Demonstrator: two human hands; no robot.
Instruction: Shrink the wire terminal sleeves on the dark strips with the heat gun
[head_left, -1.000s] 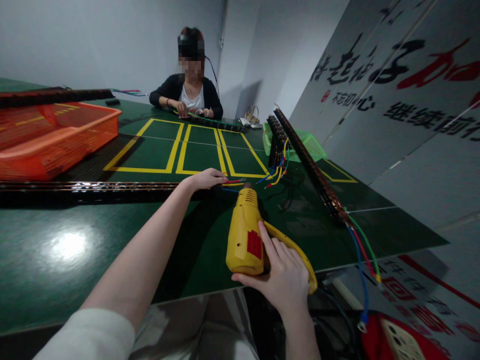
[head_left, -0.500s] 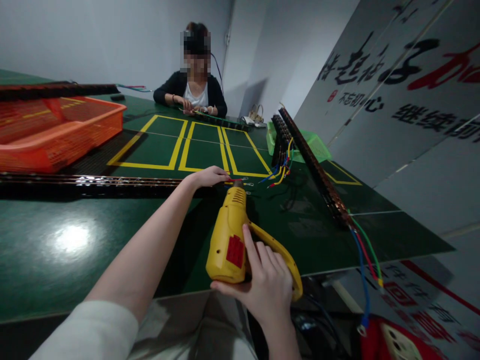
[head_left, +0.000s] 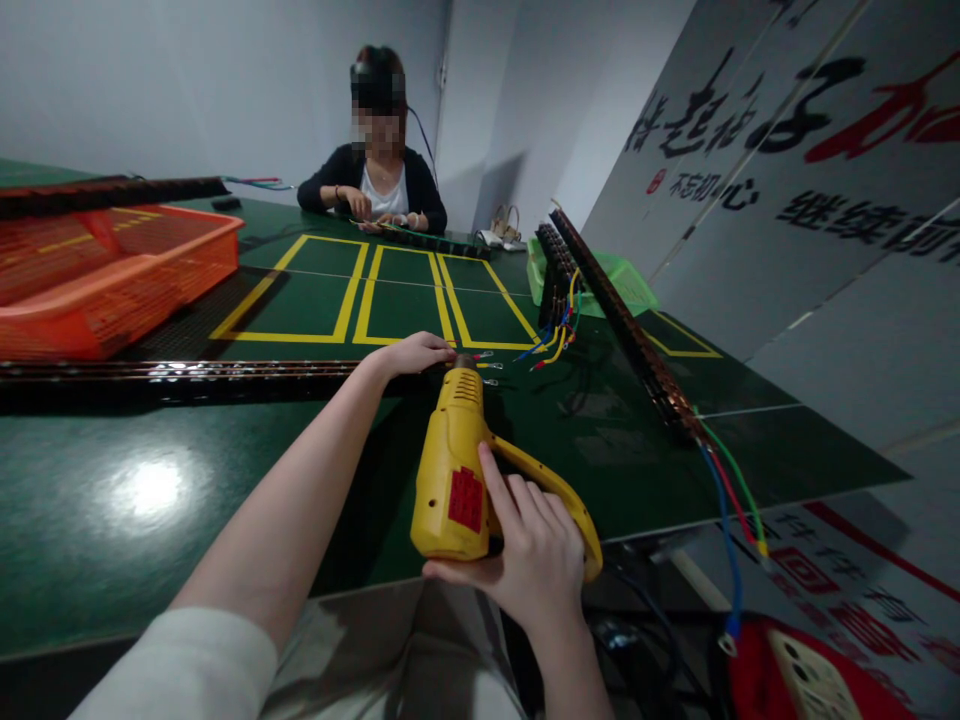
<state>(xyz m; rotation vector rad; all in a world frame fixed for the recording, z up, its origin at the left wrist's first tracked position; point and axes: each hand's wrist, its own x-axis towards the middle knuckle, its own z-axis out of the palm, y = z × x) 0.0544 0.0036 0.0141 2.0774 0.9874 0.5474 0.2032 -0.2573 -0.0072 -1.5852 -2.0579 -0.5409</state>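
A yellow heat gun [head_left: 450, 480] with a red label is gripped by my right hand [head_left: 536, 545], its nozzle pointing away from me. Just left of that nozzle, my left hand [head_left: 416, 354] is closed at the right end of a long dark strip bundle [head_left: 195, 383] lying across the green table. Wires with metal ring terminals [head_left: 491, 366] stick out to the right past my fingers. The nozzle overlaps the wires in view; whether it touches them I cannot tell.
An orange basket [head_left: 127, 285] stands at the left, and a green basket [head_left: 626, 283] at the back right. Another long strip [head_left: 630, 330] with hanging wires slants toward the table's right edge. A person [head_left: 382, 185] works with their hands at the far side.
The heat gun's nozzle has shifted slightly left, closer to my left hand, and now covers more of the wires. The camera view has moved a little.
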